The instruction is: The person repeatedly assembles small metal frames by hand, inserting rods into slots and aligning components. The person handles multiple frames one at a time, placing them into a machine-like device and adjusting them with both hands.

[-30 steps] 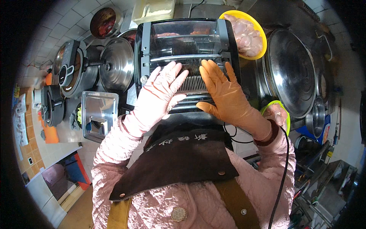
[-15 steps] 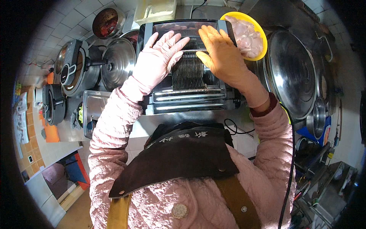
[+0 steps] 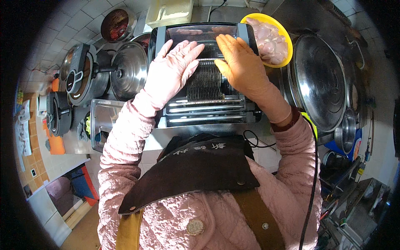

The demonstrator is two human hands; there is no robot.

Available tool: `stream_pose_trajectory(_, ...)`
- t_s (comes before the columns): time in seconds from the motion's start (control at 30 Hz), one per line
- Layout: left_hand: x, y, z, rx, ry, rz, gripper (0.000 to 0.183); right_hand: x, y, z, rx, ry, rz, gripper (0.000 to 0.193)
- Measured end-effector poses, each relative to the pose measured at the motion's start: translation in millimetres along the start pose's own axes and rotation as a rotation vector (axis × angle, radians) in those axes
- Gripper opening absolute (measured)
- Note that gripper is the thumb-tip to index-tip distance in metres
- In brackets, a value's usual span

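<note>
A black and silver meat-slicing machine (image 3: 204,83) with rows of thin blades and metal bars stands in front of me. Over its left side lies my left hand (image 3: 177,68), in a pale glove, with the fingers stretched and a little apart. My right hand (image 3: 239,62), gloved and looking orange in the light, is held flat over the machine's right side. Neither hand holds anything. Whether the palms touch the machine is hidden from above. Just beyond my right hand sits a yellow bowl (image 3: 285,43) of raw chicken pieces (image 3: 271,37).
Left of the machine are a steel pot lid (image 3: 129,68), a clear tub (image 3: 96,114) and a grey cooker (image 3: 83,75). A pan with red residue (image 3: 116,26) and a tub of white powder (image 3: 168,16) stand behind. A large steel lid (image 3: 321,81) is at the right.
Both hands have shifted slightly toward me and stay flat, fingers stretched. The right fingers have drawn closer together. The machine and bowl have stayed in place.
</note>
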State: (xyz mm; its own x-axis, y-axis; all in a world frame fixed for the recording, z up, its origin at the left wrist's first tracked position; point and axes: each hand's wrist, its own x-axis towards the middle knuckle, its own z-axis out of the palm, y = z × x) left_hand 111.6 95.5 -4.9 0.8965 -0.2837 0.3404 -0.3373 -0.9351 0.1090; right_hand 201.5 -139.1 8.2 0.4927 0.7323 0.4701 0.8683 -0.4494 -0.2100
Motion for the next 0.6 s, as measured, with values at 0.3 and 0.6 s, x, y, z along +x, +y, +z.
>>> stream_pose_trajectory(0.3,-16.4,25.3,-23.0,-0.057,-0.070,-0.019,0.053,-18.5,-15.4,-11.0,-0.044,-0.068,0.007,0.058)
stream_pose_trajectory(0.6,-50.4,47.3,-30.0,-0.168,-0.170,-0.026,0.054,-50.3,-31.9,-17.4,0.098,-0.142,-0.034,0.058)
